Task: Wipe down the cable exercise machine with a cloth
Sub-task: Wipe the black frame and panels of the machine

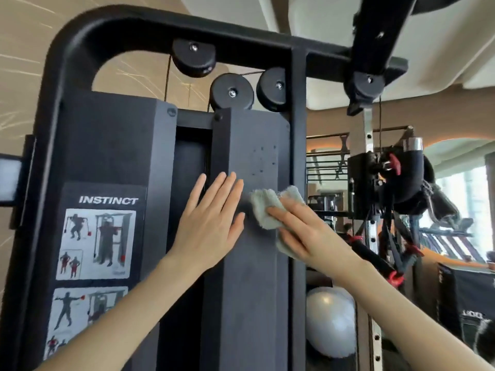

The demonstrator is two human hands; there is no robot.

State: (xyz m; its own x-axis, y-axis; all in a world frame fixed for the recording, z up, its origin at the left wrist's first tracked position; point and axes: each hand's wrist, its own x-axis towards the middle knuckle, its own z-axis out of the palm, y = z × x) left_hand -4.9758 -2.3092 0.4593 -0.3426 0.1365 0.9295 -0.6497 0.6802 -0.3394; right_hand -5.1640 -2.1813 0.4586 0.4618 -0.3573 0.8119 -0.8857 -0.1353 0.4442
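The black cable exercise machine [251,145] fills the view, with a curved frame, several pulleys at the top and two dark shroud panels. My right hand [302,231] presses a pale green-grey cloth [263,207] flat against the right shroud panel at mid height. My left hand [211,223] lies flat on the same panel just left of the cloth, fingers spread and pointing up, holding nothing.
An instruction placard marked INSTINCT [99,236] is on the left shroud. To the right hang cable handles and straps [393,210] on a steel upright [364,135]. A grey exercise ball [329,319] sits low behind the frame. A black overhead arm [375,33] juts out top right.
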